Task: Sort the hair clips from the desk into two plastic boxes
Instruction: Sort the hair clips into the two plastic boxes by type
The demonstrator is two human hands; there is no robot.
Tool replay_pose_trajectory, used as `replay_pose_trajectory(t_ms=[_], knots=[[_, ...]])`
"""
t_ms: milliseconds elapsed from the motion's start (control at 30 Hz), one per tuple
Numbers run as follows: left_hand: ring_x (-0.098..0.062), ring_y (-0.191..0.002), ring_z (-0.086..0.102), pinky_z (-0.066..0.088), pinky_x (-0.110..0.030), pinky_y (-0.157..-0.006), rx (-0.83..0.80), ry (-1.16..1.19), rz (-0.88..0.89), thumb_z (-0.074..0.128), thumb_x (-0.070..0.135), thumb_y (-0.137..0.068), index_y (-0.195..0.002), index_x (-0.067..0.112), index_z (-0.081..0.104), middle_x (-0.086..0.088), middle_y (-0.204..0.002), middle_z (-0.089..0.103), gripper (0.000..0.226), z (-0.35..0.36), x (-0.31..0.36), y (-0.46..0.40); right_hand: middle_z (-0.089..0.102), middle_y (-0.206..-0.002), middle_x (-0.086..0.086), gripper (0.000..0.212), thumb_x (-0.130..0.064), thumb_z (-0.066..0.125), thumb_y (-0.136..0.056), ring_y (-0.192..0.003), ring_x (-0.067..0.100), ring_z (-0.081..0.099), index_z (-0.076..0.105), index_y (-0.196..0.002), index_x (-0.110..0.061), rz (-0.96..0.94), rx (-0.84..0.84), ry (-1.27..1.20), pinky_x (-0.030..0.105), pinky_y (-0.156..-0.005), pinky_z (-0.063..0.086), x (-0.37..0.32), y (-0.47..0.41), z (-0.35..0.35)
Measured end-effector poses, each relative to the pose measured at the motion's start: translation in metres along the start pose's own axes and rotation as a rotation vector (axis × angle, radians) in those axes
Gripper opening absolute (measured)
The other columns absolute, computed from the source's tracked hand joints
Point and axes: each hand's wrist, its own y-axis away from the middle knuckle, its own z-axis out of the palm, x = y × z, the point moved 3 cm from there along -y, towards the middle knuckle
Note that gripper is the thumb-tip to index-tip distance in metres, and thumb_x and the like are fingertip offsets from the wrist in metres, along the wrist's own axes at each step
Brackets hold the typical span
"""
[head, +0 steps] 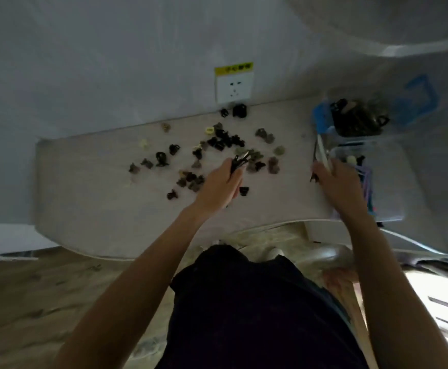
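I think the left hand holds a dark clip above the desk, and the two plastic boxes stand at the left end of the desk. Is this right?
Not quite. The head view shows the two plastic boxes at the right end of the desk, near the right hand, not the left end. The left hand does hold a dark clip above the desk.

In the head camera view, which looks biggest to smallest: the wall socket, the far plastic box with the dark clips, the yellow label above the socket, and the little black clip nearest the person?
1. Far plastic box
2. Wall socket
3. Yellow label
4. Black clip

The clip lies nearer the camera than the others, yet looks smallest.
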Motion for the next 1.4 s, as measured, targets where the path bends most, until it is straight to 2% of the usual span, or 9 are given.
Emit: replay_pose_trajectory(t_ms=[133,333,500,700,900,1000,1100,1233,1400], knots=[[-0.011,-0.045,0.054,0.044,-0.021,-0.05,-0.084,0.089,-0.001,0.038,0.021,-0.099,-0.073,0.016,0.045,-0.004,-0.059,0.056,0.027,0.076,0.045,-0.019,0.062,-0.095,0.027,0.031,-0.028,0.053,-0.09,-0.093,0.037,0.058,0.06,-0.099,0.001,0.082,0.032,0.14,0.036,-0.075,0.039,0.062,-0.009,-0.049],[-0.009,-0.043,0.05,0.042,-0.016,-0.046,-0.052,0.152,-0.115,0.037,0.018,-0.099,-0.088,0.009,0.044,-0.003,-0.06,0.052,0.016,0.188,0.09,-0.03,0.056,-0.089,0.014,0.03,-0.035,0.051,-0.09,-0.091,0.028,0.056,0.056,-0.092,-0.006,0.155,-0.105,0.031,0.027,-0.07,0.032,0.109,-0.03,-0.063],[-0.033,-0.067,0.057,0.05,-0.048,-0.068,0.073,0.264,-0.225,0.038,0.018,-0.096,-0.112,0.007,0.045,-0.023,-0.08,0.058,0.02,0.231,0.108,-0.047,0.064,-0.104,0.026,0.03,-0.018,0.044,-0.094,-0.097,0.036,0.06,0.06,-0.103,0.005,0.015,-0.192,-0.029,0.033,-0.071,0.043,0.104,-0.034,-0.073],[-0.024,-0.106,0.051,0.043,-0.033,-0.087,0.134,-0.006,-0.153,0.039,0.016,-0.095,-0.141,0.006,0.026,-0.015,-0.126,0.045,0.048,0.239,0.114,-0.052,0.063,-0.113,0.02,0.025,-0.007,0.047,-0.091,-0.104,0.035,0.059,0.057,-0.114,-0.001,-0.104,-0.068,0.1,0.034,-0.085,0.045,0.115,-0.038,-0.082],[-0.032,-0.082,0.051,0.034,-0.037,-0.076,0.039,-0.149,-0.022,0.039,-0.003,-0.089,-0.095,0.004,0.051,-0.012,-0.08,0.053,0.016,0.238,0.125,-0.036,0.054,-0.122,0.018,0.033,-0.01,0.042,-0.094,-0.11,0.033,0.052,0.05,-0.125,-0.009,-0.243,-0.076,0.177,0.036,-0.089,0.041,0.123,-0.035,-0.081],[-0.031,-0.121,0.044,0.029,-0.021,-0.095,0.105,-0.299,0.022,0.041,-0.003,-0.09,-0.123,-0.002,0.052,-0.021,-0.127,0.052,0.035,0.23,0.117,-0.033,0.053,-0.127,0.017,0.033,-0.014,0.046,-0.093,-0.119,0.033,0.047,0.052,-0.125,-0.006,-0.388,-0.057,0.235,0.039,-0.099,0.036,0.123,-0.034,-0.077],[-0.029,-0.132,0.032,0.023,-0.027,-0.108,0.198,-0.432,0.095,0.052,0.005,-0.087,-0.131,0.008,0.049,-0.013,-0.142,0.041,0.044,0.22,0.102,-0.03,0.047,-0.139,0.013,0.041,-0.026,0.047,-0.095,-0.134,0.029,0.035,0.047,-0.131,-0.007,-0.49,-0.147,0.368,0.041,-0.113,0.027,0.12,-0.034,-0.063],[-0.019,-0.128,0.039,0.028,-0.026,-0.108,0.162,-0.311,0.096,0.056,0.006,-0.085,-0.133,0.011,0.047,-0.008,-0.143,0.035,0.049,0.213,0.084,-0.031,0.029,-0.152,0.01,0.047,-0.023,0.044,-0.097,-0.142,0.027,0.021,0.034,-0.141,-0.009,-0.594,-0.341,0.375,0.045,-0.117,0.02,0.121,-0.032,-0.044],[-0.006,-0.088,0.053,0.044,-0.018,-0.084,0.128,-0.205,-0.028,0.055,0.015,-0.089,-0.14,0.021,0.037,-0.007,-0.128,0.037,0.054,0.213,0.074,-0.032,0.006,-0.159,0.005,0.057,-0.024,0.038,-0.098,-0.147,0.022,0.002,0.013,-0.148,-0.018,-0.626,-0.367,0.568,0.044,-0.119,0.016,0.141,-0.039,-0.049]])
